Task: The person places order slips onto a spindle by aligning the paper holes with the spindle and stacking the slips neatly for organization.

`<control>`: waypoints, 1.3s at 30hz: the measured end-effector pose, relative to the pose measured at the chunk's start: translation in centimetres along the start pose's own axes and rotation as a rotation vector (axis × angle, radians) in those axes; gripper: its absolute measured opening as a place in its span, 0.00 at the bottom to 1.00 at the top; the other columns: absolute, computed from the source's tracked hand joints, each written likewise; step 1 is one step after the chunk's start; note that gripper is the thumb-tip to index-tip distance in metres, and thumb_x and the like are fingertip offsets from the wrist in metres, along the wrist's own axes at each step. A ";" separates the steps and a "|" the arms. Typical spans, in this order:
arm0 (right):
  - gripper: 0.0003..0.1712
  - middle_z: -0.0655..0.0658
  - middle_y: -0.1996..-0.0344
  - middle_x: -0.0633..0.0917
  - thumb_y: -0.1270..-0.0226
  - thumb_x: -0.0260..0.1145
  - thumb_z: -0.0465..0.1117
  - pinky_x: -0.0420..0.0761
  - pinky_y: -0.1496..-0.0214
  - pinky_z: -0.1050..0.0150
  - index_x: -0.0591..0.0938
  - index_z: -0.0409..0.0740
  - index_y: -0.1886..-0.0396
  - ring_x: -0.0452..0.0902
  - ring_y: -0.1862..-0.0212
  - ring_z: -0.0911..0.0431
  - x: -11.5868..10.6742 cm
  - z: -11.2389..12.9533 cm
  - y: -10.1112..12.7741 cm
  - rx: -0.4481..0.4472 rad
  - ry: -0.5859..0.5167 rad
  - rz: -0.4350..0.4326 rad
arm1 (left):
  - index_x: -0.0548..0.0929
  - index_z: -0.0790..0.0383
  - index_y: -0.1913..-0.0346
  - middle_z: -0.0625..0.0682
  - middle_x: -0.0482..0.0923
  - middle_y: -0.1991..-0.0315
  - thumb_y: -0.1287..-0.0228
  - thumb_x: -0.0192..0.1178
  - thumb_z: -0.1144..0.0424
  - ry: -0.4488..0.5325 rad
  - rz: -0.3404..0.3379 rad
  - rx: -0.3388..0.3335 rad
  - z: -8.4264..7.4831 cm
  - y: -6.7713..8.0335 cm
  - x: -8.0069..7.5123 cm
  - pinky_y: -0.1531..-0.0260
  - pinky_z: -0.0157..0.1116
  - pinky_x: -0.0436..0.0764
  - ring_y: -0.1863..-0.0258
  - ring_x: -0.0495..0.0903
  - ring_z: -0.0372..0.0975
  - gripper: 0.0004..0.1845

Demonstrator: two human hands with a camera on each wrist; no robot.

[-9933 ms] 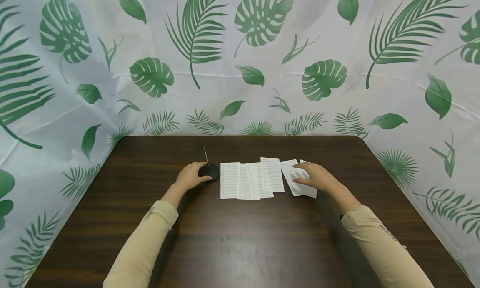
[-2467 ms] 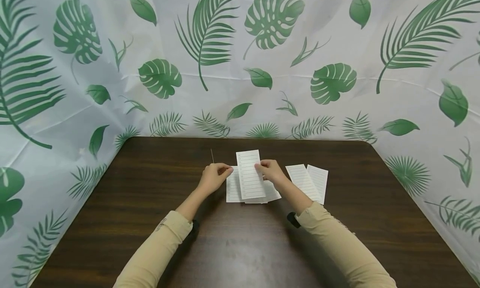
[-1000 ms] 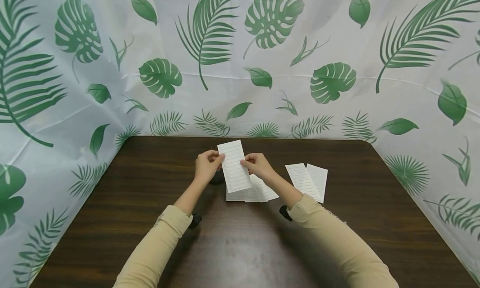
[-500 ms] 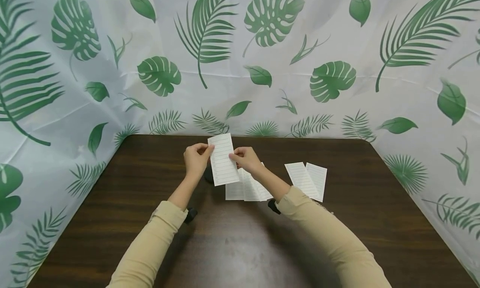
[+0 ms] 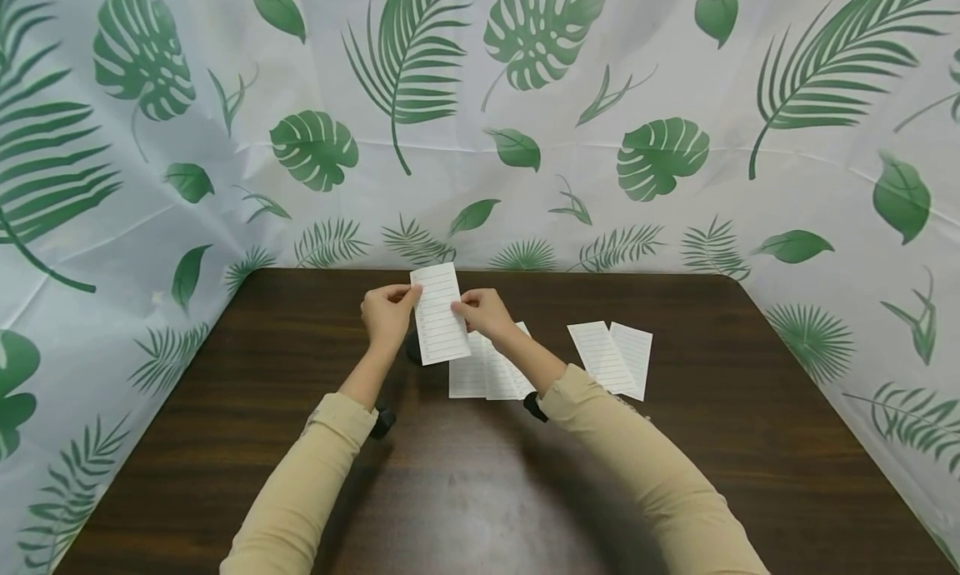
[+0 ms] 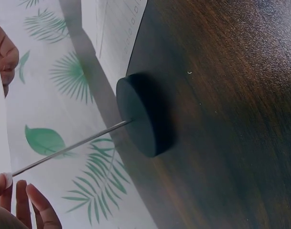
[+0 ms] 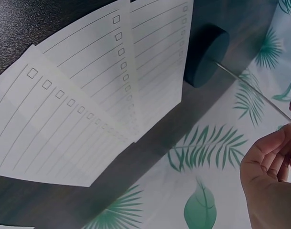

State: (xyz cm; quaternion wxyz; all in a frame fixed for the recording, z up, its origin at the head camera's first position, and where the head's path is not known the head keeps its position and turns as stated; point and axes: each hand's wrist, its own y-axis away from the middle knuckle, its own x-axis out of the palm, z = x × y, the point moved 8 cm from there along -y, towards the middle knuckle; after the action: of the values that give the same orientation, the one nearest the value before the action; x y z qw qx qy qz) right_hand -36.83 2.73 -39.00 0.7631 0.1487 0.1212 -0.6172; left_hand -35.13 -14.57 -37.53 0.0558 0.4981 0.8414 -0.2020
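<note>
**Lined slip held over the spike**

Fingertips of my left hand [image 5: 386, 315] and right hand [image 5: 483, 312] pinch a white lined paper slip [image 5: 439, 314] by its side edges, upright above the dark wood-grain table [image 5: 480, 492].

Left wrist: a matte black round base [image 6: 144, 114] carries a thin steel spike [image 6: 71, 147].

Right wrist: smooth checklist slips [image 7: 88, 95] lie fanned beside the base; leaf-print cloth behind.

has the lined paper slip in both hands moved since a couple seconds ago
Yes. The white lined paper slip, pinched by the left hand and right hand, has risen and shifted left, away from the fanned slips lying on the dark wooden table.
</note>
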 end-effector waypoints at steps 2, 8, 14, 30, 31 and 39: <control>0.11 0.44 0.73 0.81 0.32 0.59 0.37 0.78 0.73 0.69 0.81 0.31 0.66 0.73 0.74 0.60 -0.1 -0.1 -0.1 0.007 0.005 -0.003 | 0.88 0.66 0.65 0.61 0.86 0.69 0.44 0.67 0.60 0.001 0.005 -0.008 0.0 0.0 0.1 0.76 0.28 0.74 0.69 0.83 0.48 0.11; 0.11 0.44 0.73 0.80 0.32 0.58 0.37 0.83 0.62 0.53 0.80 0.31 0.65 0.72 0.75 0.60 -0.1 0.0 -0.1 0.010 -0.006 -0.002 | 0.88 0.68 0.65 0.62 0.85 0.69 0.43 0.65 0.61 0.011 0.015 -0.016 -0.1 -0.2 0.2 0.76 0.26 0.74 0.73 0.82 0.44 0.11; 0.11 0.46 0.75 0.78 0.32 0.58 0.37 0.83 0.62 0.53 0.80 0.31 0.65 0.72 0.76 0.60 0.2 0.0 -0.1 0.012 -0.007 0.014 | 0.87 0.70 0.64 0.63 0.84 0.69 0.43 0.64 0.63 0.058 0.072 -0.040 0.4 -0.3 0.4 0.82 0.21 0.75 0.80 0.76 0.33 0.12; 0.12 0.52 0.84 0.73 0.32 0.59 0.37 0.76 0.75 0.69 0.81 0.30 0.62 0.68 0.79 0.60 0.7 -1.5 -0.9 0.071 0.042 0.055 | 0.83 0.75 0.57 0.56 0.79 0.69 0.36 0.58 0.65 0.142 0.220 -0.181 2.4 -0.6 1.5 0.81 0.29 0.83 0.80 0.74 0.32 0.14; 0.12 0.51 0.84 0.73 0.32 0.59 0.37 0.78 0.73 0.66 0.81 0.30 0.62 0.69 0.79 0.60 0.7 -1.7 -0.9 0.078 0.048 0.058 | 0.83 0.75 0.56 0.58 0.80 0.68 0.36 0.58 0.65 0.134 0.223 -0.181 2.5 -0.6 1.6 0.79 0.32 0.84 0.80 0.74 0.32 0.14; 0.12 0.50 0.85 0.71 0.32 0.58 0.37 0.81 0.64 0.57 0.81 0.29 0.62 0.67 0.81 0.61 1.2 -3.0 -0.9 0.113 0.029 0.074 | 0.83 0.74 0.55 0.58 0.79 0.65 0.35 0.57 0.64 0.111 0.272 -0.222 3.4 0.0 2.1 0.74 0.35 0.86 0.76 0.73 0.32 0.15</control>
State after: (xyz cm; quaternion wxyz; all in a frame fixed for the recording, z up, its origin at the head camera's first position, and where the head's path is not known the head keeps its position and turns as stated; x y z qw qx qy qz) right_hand -37.46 2.63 -42.32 0.7740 0.2048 0.0914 -0.5922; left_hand -36.53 -14.20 -41.24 0.0907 0.6085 0.7852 -0.0709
